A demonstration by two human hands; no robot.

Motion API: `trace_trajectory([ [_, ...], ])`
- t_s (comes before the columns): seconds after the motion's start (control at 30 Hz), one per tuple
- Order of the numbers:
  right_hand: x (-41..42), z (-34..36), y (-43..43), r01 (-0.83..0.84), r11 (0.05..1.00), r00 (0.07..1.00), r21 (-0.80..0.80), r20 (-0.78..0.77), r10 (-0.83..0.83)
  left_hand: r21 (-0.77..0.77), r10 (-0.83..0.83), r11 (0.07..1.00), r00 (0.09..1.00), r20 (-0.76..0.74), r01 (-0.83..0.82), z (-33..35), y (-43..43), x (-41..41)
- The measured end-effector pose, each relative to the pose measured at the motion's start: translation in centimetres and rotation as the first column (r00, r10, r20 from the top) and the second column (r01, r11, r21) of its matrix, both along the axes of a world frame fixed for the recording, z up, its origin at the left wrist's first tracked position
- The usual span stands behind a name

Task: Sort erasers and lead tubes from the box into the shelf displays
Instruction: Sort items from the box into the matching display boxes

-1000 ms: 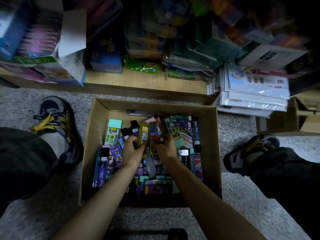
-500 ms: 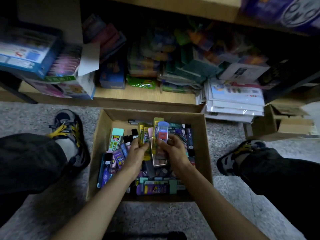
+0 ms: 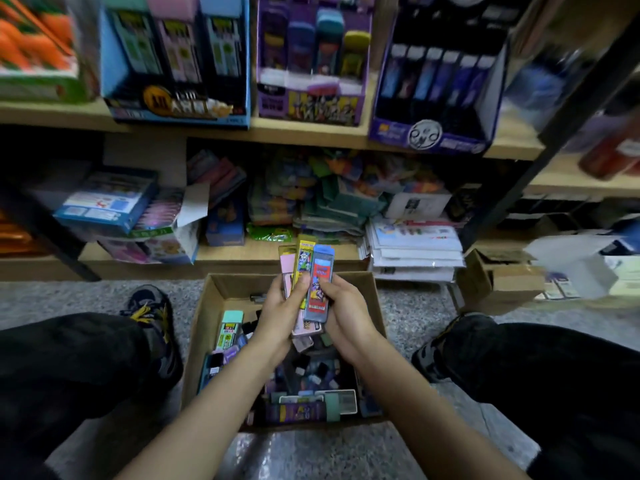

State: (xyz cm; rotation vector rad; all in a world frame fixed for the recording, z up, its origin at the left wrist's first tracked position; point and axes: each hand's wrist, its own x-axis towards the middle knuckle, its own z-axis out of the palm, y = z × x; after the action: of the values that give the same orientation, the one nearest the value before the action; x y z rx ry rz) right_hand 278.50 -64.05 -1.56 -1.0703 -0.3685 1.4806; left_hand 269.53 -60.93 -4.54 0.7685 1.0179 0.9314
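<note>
Left grip (image 3: 281, 308) and right grip (image 3: 343, 315) clamp the fanned packets (image 3: 317, 282), long axes toward twelve o'clock. The shelf displays (image 3: 311, 98) lie that way, beyond the box (image 3: 221, 284).

— What is being held?
— The left hand (image 3: 277, 317) and right hand (image 3: 346, 317) together grip a fan of upright packs (image 3: 317, 271), pink, yellow and blue, above the open box (image 3: 204, 323).
— And behind them?
— Displays (image 3: 311, 105) line the shelf (image 3: 311, 136), slightly blurred.

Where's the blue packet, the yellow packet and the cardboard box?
blue packet (image 3: 319, 271): head view, on its printed front.
yellow packet (image 3: 305, 256): head view, on its upper front.
cardboard box (image 3: 232, 287): head view, on its inner back wall.
</note>
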Motion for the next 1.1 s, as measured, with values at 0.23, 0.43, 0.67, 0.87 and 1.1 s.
trace_trajectory([
  [0.23, 2.3, 6.3, 0.2, -0.104, 0.99, 0.856, 0.094, 0.516, 0.041, 0.158, -0.044, 0.986, 0.999, -0.007, 0.045, 5.5, 1.2, 0.2],
  [0.43, 5.0, 12.2, 2.6, -0.17, 0.976, 0.732, 0.139, 0.681, 0.031, 0.214, -0.072, 0.975, 0.997, 0.012, 0.068, 10.2, 3.1, 1.3],
  [0.67, 7.5, 16.6, 5.9, -0.14, 0.956, 0.699, 0.257, 0.709, -0.088, 0.309, -0.126, 0.943, 0.992, -0.01, 0.123, 14.8, 6.1, 3.0],
  [0.87, 11.4, 21.6, 9.1, -0.049, 0.931, 0.7, 0.362, 0.678, -0.227, 0.435, -0.091, 0.895, 0.995, -0.045, 0.102, 17.9, 9.4, 2.9],
  [1.1, 12.3, 24.3, 14.0, -0.062, 0.836, 0.566, 0.545, 0.71, -0.42, 0.413, 0.073, 0.904, 0.993, 0.093, -0.106, 20.3, 12.8, 1.2],
])
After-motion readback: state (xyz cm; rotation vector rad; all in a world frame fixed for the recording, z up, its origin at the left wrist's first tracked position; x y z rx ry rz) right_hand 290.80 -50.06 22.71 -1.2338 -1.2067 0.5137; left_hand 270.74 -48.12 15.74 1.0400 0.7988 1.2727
